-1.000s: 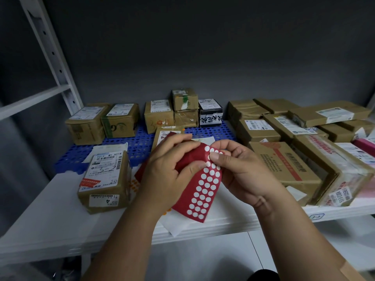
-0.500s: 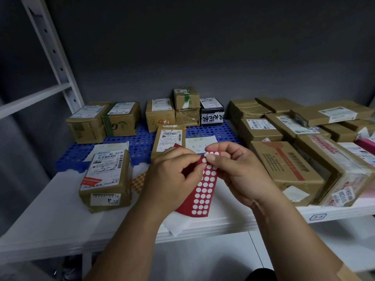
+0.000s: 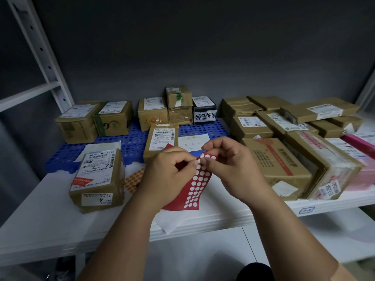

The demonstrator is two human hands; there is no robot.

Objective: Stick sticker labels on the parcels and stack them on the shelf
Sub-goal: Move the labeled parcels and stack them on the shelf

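Both hands are up over the front edge of the white metal shelf (image 3: 40, 226), working one red sticker sheet covered in white round dots (image 3: 194, 187). The left hand (image 3: 166, 177) pinches the sheet's top edge, I'd guess to keep it taut, while the right hand (image 3: 229, 165) has thumb and forefinger curled onto the top corner dots, which looks like peeling one off. The sheet hangs down, curled a bit, with dot rows in neat columns.

At about 9 o'clock from the hands sits a brown cardboard parcel with a white shipping label marked "3-2" (image 3: 97, 179), probably next in line. At 12 o'clock, just behind the hands, a smaller brown taped parcel (image 3: 162, 138) rests on the blue perforated plastic mat (image 3: 134, 142). An orange dot sticker sheet (image 3: 133, 180) lies flat beside the left wrist.
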